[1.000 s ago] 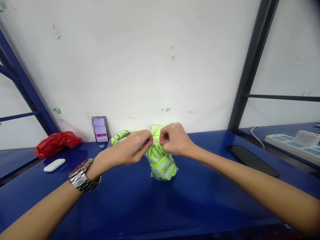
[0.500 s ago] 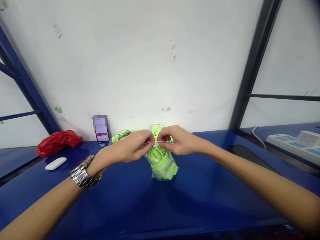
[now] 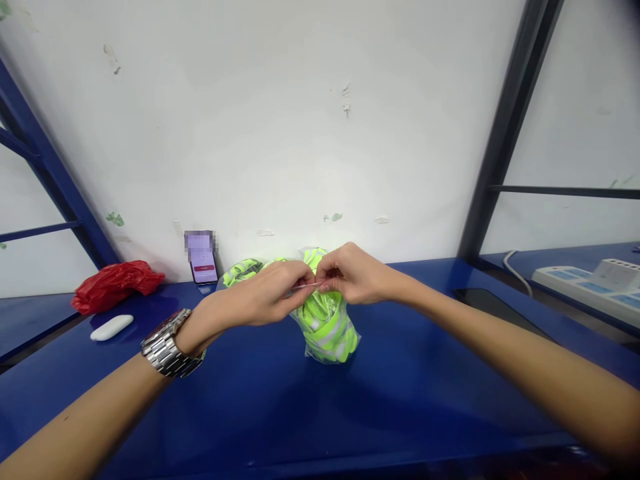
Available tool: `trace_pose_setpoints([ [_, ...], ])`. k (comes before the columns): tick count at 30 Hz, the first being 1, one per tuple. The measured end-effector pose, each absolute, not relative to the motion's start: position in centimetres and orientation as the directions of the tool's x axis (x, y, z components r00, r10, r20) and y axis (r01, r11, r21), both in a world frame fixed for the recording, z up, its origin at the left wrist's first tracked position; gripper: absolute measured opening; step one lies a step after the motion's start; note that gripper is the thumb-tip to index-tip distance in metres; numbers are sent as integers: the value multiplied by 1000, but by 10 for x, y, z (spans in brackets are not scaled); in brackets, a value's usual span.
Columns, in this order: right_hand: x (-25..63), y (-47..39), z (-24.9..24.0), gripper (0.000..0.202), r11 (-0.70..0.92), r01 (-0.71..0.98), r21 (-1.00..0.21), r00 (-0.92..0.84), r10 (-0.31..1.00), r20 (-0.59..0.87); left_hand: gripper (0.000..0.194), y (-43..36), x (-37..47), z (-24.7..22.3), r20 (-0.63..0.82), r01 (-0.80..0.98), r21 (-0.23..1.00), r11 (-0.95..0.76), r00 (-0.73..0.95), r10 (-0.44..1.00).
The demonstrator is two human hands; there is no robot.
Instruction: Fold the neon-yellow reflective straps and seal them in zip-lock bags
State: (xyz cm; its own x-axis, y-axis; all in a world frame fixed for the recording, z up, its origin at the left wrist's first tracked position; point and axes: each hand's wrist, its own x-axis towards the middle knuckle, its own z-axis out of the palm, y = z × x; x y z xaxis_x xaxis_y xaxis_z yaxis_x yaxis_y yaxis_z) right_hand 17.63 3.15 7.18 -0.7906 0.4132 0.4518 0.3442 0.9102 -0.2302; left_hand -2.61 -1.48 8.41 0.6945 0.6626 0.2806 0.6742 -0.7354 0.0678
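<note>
A clear plastic bag [image 3: 330, 333] with a folded yellow-green item with silvery stripes inside hangs below my fingers, over the blue table [image 3: 240, 413]. My left hand [image 3: 273, 290], with a metal watch at the wrist, pinches the bag's top edge. Fingertips nearly touching it, my right hand [image 3: 353, 275] pinches the same edge from the right. Behind my hands lie more yellow-green bundles [image 3: 243, 270], partly hidden by them.
At the left are a red plastic bag [image 3: 117, 283] and a white oval case [image 3: 113, 327]. A phone [image 3: 203, 259] leans on the wall. Beyond my right forearm lie a dark flat device [image 3: 495, 310] and a white power strip [image 3: 590, 287].
My right hand has shifted slightly left and up, closing the gap between my fingertips. The bag's lower end has swung a little to the right.
</note>
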Motion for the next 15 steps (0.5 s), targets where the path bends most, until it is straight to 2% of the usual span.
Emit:
trace_pose_setpoints([
  [7,164,26,64,18,806,582,-110,-670,552,496,20,-15,-24,78,319,663,-71,-745,723,612],
  [10,164,26,64,20,822,555,-127,-682,537,497,17,-11,-24,72,334,703,-82,-707,687,645],
  [13,170,26,67,15,876,462,-137,-728,463,506,26,-7,-23,65,387,769,-75,-635,610,692],
  [15,175,25,69,11,878,460,-132,-744,462,483,30,-5,-21,60,439,785,-64,-617,577,689],
])
